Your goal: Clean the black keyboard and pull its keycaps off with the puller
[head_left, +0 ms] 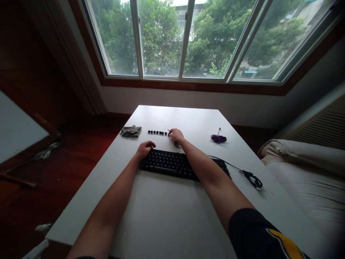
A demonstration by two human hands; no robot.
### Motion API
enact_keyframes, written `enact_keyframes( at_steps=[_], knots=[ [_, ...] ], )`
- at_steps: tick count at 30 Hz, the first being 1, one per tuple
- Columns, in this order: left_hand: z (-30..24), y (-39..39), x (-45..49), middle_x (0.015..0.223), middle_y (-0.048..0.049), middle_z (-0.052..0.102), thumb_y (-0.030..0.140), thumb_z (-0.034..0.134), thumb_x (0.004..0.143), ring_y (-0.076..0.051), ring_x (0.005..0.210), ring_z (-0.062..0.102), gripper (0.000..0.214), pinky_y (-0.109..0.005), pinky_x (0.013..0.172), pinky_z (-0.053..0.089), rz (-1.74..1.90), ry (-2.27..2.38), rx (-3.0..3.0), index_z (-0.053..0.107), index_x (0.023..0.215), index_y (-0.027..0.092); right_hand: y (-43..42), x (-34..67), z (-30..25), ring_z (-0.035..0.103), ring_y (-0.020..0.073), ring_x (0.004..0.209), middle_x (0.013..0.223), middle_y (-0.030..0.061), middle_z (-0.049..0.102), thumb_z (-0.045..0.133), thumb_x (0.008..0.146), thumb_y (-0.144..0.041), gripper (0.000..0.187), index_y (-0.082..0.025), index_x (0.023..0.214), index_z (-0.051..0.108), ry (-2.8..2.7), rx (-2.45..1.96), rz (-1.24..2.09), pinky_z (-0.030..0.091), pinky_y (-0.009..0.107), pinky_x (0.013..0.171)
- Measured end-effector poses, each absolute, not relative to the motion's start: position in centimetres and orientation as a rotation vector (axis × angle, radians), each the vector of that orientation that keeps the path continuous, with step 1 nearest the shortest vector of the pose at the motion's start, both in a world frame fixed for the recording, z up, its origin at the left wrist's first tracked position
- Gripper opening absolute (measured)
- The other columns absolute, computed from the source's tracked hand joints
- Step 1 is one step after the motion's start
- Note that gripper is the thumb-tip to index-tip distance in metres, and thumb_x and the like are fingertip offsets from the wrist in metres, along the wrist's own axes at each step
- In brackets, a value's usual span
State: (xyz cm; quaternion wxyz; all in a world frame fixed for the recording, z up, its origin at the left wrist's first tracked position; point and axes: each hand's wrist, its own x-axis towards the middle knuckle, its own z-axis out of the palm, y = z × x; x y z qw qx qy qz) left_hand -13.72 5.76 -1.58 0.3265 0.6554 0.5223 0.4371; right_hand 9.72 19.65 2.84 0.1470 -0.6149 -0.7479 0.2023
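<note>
A black keyboard [172, 163] lies across the middle of the white table [167, 216]. My left hand [145, 148] rests curled on the keyboard's top left corner. Beyond the keyboard, my right hand [176, 135] is closed in a pinch on a thin tool whose tip points left. That tip sits at the right end of a short row of several black keycaps [157, 132] lined up on the table. What the tool is I cannot make out.
A crumpled grey cloth [130, 131] lies left of the keycaps. A purple brush-like object [218, 137] sits at the right. The keyboard's black cable [250, 177] coils toward the right edge. A light sofa [307, 172] stands to the right, windows behind.
</note>
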Motion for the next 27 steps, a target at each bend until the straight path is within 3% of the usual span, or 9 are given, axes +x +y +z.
enact_keyframes(
  at_steps=[15, 23, 27],
  knots=[
    [-2.0, 5.9, -14.0, 0.084, -0.0032, 0.072, 0.015, 0.048, 0.066, -0.019, 0.080, 0.065, 0.036, -0.031, 0.077, 0.051, 1.148, 1.381, 1.699, 0.074, 0.090, 0.018, 20.9, 10.5, 2.1, 0.065, 0.0220, 0.107, 0.122, 0.0102, 0.071, 0.060, 0.093, -0.036, 0.033, -0.023, 0.121, 0.072, -2.084, -1.716, 0.529, 0.047, 0.027, 0.082],
    [-1.6, 5.6, -13.8, 0.080, -0.0022, 0.072, 0.016, 0.048, 0.064, -0.019, 0.077, 0.065, 0.036, -0.031, 0.075, 0.051, 1.153, 1.413, 1.657, 0.074, 0.088, 0.018, 17.0, 14.7, 4.1, 0.062, 0.0174, 0.078, 0.091, 0.0054, 0.073, 0.056, 0.095, -0.039, 0.028, -0.020, 0.102, 0.075, -2.208, -1.510, 0.600, 0.042, 0.025, 0.068],
    [-1.6, 5.5, -13.8, 0.079, -0.0017, 0.071, 0.017, 0.048, 0.064, -0.019, 0.075, 0.064, 0.035, -0.031, 0.075, 0.051, 1.159, 1.429, 1.646, 0.074, 0.087, 0.019, 13.2, 17.2, 4.5, 0.063, 0.0159, 0.076, 0.086, 0.0032, 0.068, 0.042, 0.101, -0.044, 0.039, -0.021, 0.109, 0.073, -2.136, -1.326, 0.780, 0.045, 0.024, 0.069]
  ],
)
